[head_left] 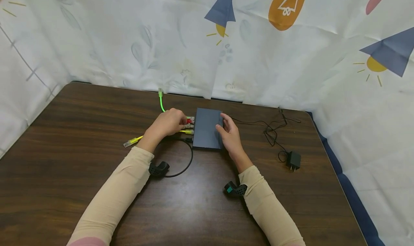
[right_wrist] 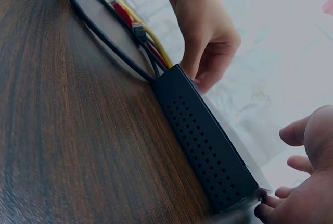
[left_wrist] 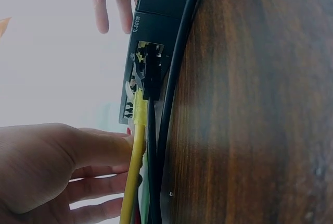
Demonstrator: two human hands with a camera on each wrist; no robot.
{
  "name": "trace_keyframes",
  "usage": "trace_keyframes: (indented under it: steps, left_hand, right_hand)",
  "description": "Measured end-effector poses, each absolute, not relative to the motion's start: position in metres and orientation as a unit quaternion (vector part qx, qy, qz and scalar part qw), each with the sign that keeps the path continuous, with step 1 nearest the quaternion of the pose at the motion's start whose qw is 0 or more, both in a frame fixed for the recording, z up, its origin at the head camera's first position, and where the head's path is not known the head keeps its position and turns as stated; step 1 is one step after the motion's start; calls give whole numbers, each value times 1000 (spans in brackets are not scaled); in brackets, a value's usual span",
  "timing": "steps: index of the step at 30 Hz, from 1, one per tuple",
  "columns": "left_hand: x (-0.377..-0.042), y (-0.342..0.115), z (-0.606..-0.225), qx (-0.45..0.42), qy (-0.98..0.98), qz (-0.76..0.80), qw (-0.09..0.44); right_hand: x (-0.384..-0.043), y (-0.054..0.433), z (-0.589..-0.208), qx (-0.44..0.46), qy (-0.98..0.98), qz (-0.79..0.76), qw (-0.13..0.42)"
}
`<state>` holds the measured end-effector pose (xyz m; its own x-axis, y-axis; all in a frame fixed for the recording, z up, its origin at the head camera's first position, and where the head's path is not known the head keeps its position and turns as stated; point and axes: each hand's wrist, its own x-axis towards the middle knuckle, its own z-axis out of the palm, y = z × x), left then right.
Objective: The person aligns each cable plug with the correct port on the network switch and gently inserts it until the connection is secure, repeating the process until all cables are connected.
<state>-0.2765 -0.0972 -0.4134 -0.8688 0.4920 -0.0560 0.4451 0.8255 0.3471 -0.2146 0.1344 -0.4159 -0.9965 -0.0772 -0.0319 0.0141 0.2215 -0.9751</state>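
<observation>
A dark blue-grey network switch [head_left: 207,129] lies flat on the table, its row of ports facing left. My left hand [head_left: 168,122] is at those ports, thumb and fingers pinching the red plug [head_left: 191,120] of a network cable; the fingertips partly hide it. Nearer me, a yellow cable plug [head_left: 187,131] and a black cable plug [left_wrist: 151,73] sit at neighbouring ports. Along the switch's right side, my right hand [head_left: 230,134] rests with fingers loosely extended, the fingertips at the rear edge in the right wrist view.
A loose green plug [head_left: 160,93] lies near the back edge and a loose yellow plug [head_left: 130,142] left of the hand. The black cable [head_left: 191,159] loops in front. A black power adapter [head_left: 293,159] with its tangled cord [head_left: 270,131] lies at right. A patterned curtain [head_left: 129,41] hangs behind.
</observation>
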Motion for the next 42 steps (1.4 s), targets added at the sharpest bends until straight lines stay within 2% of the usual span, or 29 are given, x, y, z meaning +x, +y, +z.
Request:
trace_keyframes:
  steps: [11, 28, 37, 42]
  left_hand:
    - [-276, -96, -411, 247, 957, 145, 41]
    - [-277, -96, -412, 269, 952, 140, 22]
    - [-277, -99, -414, 275, 950, 144, 38]
    - [-278, -99, -414, 279, 948, 150, 22]
  right_hand:
    - [-232, 142, -449, -17, 776, -629, 33]
    - [-230, 138, -453, -22, 782, -622, 23]
    - [-231, 137, -454, -32, 775, -630, 26]
    - [-230, 138, -453, -30, 779, -626, 24]
